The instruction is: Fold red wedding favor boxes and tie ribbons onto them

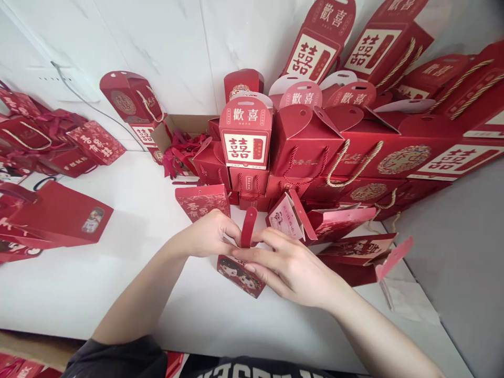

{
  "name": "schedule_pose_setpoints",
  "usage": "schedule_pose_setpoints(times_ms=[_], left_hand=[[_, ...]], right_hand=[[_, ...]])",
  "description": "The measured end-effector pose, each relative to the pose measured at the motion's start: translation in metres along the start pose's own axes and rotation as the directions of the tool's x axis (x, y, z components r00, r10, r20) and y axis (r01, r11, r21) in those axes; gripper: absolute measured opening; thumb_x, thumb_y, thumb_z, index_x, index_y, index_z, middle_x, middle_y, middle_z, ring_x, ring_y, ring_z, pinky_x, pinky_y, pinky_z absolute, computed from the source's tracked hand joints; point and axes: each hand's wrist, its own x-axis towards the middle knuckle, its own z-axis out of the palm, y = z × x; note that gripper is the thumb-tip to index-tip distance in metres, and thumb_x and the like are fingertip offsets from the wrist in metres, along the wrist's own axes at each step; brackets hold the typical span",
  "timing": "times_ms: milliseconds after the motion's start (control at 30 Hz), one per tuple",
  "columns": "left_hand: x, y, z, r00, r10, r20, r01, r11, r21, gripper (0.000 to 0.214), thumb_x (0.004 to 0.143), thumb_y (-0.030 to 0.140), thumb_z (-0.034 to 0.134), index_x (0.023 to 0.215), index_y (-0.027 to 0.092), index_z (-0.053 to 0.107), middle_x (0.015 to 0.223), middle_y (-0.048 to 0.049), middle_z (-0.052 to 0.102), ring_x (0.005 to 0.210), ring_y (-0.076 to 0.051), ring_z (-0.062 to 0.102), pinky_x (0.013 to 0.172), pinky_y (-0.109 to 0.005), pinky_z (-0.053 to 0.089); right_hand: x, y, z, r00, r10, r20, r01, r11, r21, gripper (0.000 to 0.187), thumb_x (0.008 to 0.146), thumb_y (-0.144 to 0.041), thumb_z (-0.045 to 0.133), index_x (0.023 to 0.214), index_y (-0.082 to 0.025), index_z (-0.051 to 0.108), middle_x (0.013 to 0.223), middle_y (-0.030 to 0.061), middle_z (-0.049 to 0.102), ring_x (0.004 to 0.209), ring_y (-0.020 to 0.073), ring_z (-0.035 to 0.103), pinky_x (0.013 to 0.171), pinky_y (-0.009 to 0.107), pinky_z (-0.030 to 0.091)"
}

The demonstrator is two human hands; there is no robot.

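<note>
A small red gift box (241,278) with cartoon faces printed on its front stands tilted on the white table, under both my hands. Its upright red strap (248,227) rises between them. My left hand (208,233) pinches the top edge of the box beside the strap, fingers closed. From the other side my right hand (287,262) holds the box, its fingers bent over the top and front. My fingers hide most of the top of the box. Just beyond lies a flat-sided red box (202,199) with pale lettering.
Stacked red gift boxes (307,142) with rope handles line the wall. A cardboard box (189,123) holds dark red ribbons (183,152). Partly open boxes (342,223) lie to the right. At left are a large red box (66,212) and a pile of boxes (43,136).
</note>
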Motion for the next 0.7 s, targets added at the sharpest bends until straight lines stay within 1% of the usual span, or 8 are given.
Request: schedule_pose_setpoints(times_ms=[67, 133, 233, 300, 333, 433, 533, 700], left_hand=[[0.0, -0.002, -0.002, 0.999, -0.003, 0.054, 0.005, 1.0, -0.029, 0.016, 0.077, 0.029, 0.074, 0.071, 0.015, 0.077, 0.062, -0.002, 0.07, 0.057, -0.013, 0.062, 0.052, -0.019, 0.044], [0.0, -0.004, -0.004, 0.99, 0.006, 0.14, 0.0, 0.999, -0.045, 0.019, 0.08, 0.031, 0.072, 0.071, 0.016, 0.077, 0.062, -0.0031, 0.07, 0.057, -0.012, 0.062, 0.053, -0.02, 0.045], [0.002, -0.006, -0.009, 0.969, 0.035, 0.244, -0.024, 0.998, -0.051, 0.017, 0.084, 0.028, 0.068, 0.077, 0.017, 0.079, 0.075, -0.0063, 0.074, 0.068, -0.015, 0.067, 0.062, -0.021, 0.049], [0.002, -0.008, -0.011, 0.961, 0.036, 0.275, -0.018, 0.997, -0.07, 0.014, 0.083, 0.025, 0.068, 0.081, 0.017, 0.079, 0.083, -0.0078, 0.075, 0.076, -0.017, 0.069, 0.069, -0.023, 0.052], [0.002, -0.009, -0.012, 0.959, 0.023, 0.282, 0.001, 0.996, -0.088, 0.012, 0.082, 0.023, 0.069, 0.081, 0.017, 0.079, 0.084, -0.0079, 0.076, 0.078, -0.018, 0.07, 0.07, -0.023, 0.053], [0.002, -0.014, -0.012, 0.961, -0.063, 0.27, 0.111, 0.98, -0.167, 0.007, 0.076, 0.02, 0.074, 0.081, 0.015, 0.076, 0.081, -0.0069, 0.076, 0.076, -0.019, 0.071, 0.068, -0.024, 0.054], [0.003, -0.019, -0.01, 0.961, -0.11, 0.254, 0.171, 0.958, -0.231, 0.009, 0.073, 0.017, 0.075, 0.082, 0.014, 0.074, 0.079, -0.0065, 0.075, 0.075, -0.019, 0.071, 0.067, -0.024, 0.055], [0.01, -0.024, -0.01, 0.976, 0.053, 0.21, -0.004, 0.974, -0.228, 0.005, 0.072, 0.013, 0.076, 0.076, 0.014, 0.075, 0.077, -0.0059, 0.072, 0.073, -0.015, 0.066, 0.067, -0.02, 0.052]], right_hand=[[-0.001, 0.003, 0.0, 1.0, 0.023, -0.015, -0.023, 1.0, -0.004, 0.037, 0.1, -0.017, 0.038, 0.133, -0.019, 0.056, 0.109, 0.0088, 0.064, 0.099, 0.0155, 0.064, 0.085, 0.027, 0.056], [-0.002, 0.009, 0.005, 0.993, 0.035, -0.116, -0.04, 0.998, -0.04, 0.038, 0.1, -0.013, 0.036, 0.134, -0.015, 0.054, 0.104, 0.0093, 0.065, 0.095, 0.0155, 0.065, 0.083, 0.027, 0.057], [-0.005, 0.02, 0.016, 0.953, 0.065, -0.295, -0.136, 0.965, -0.226, 0.031, 0.097, -0.011, 0.045, 0.121, -0.015, 0.064, 0.093, 0.0081, 0.067, 0.083, 0.0166, 0.066, 0.075, 0.027, 0.057], [-0.005, 0.024, 0.021, 0.924, 0.137, -0.356, -0.258, 0.913, -0.318, 0.024, 0.095, -0.014, 0.051, 0.108, -0.016, 0.07, 0.09, 0.0088, 0.066, 0.077, 0.0177, 0.065, 0.065, 0.027, 0.056], [-0.004, 0.024, 0.022, 0.916, 0.18, -0.358, -0.298, 0.903, -0.309, 0.021, 0.095, -0.016, 0.053, 0.103, -0.016, 0.072, 0.091, 0.0093, 0.067, 0.076, 0.0181, 0.065, 0.062, 0.027, 0.055], [-0.003, 0.019, 0.022, 0.903, 0.267, -0.336, -0.308, 0.948, -0.076, 0.02, 0.095, -0.017, 0.054, 0.1, -0.015, 0.073, 0.089, 0.0076, 0.07, 0.075, 0.0161, 0.068, 0.066, 0.025, 0.056], [-0.003, 0.011, 0.019, 0.894, 0.325, -0.309, -0.294, 0.945, 0.145, 0.02, 0.092, -0.012, 0.056, 0.102, -0.017, 0.073, 0.087, 0.0038, 0.074, 0.074, 0.0137, 0.07, 0.069, 0.022, 0.056], [-0.005, -0.001, 0.019, 0.893, 0.372, -0.255, -0.32, 0.921, 0.221, 0.018, 0.09, -0.01, 0.057, 0.097, -0.018, 0.072, 0.085, 0.0021, 0.075, 0.072, 0.0139, 0.071, 0.068, 0.021, 0.055]])
